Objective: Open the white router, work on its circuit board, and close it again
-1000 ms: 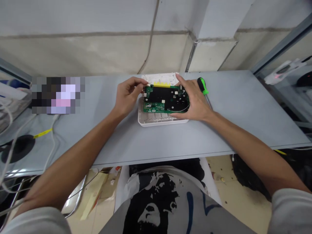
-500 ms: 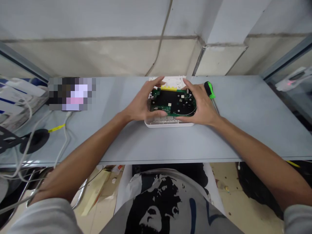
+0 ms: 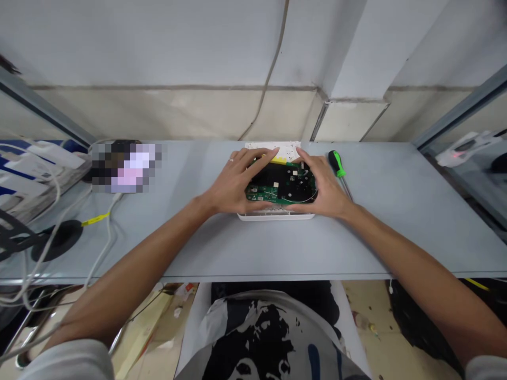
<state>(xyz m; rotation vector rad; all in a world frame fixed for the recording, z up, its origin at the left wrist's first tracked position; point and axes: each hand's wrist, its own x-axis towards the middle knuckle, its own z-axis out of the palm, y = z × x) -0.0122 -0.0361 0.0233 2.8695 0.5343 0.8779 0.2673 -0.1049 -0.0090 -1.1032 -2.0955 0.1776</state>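
Note:
A green circuit board (image 3: pixel 283 182) with a large black area and a yellow connector strip (image 3: pixel 280 160) lies over a white plastic housing (image 3: pixel 277 217). My left hand (image 3: pixel 237 182) grips the board's left side, thumb along the near edge and fingers over the far left corner. On the right side, my right hand (image 3: pixel 325 184) holds the board between thumb and fingers. A thin pale wire runs along the board's near right edge. Behind the board, a white panel (image 3: pixel 291 151) shows. Just right of my right hand lies a screwdriver (image 3: pixel 338 168) with a black and green handle.
At the left, a pixelated phone-like device (image 3: pixel 129 166) stands beside white boxes (image 3: pixel 27 169) and several white cables (image 3: pixel 111 227). A black round stand base (image 3: pixel 59 240) is nearer the table's left edge. A white device with a red light (image 3: pixel 457 153) hangs at the right frame.
The view has tilted up a little, so everything sits lower. My left hand's fingers have shifted further across the board's far left corner. The right hand keeps its hold.

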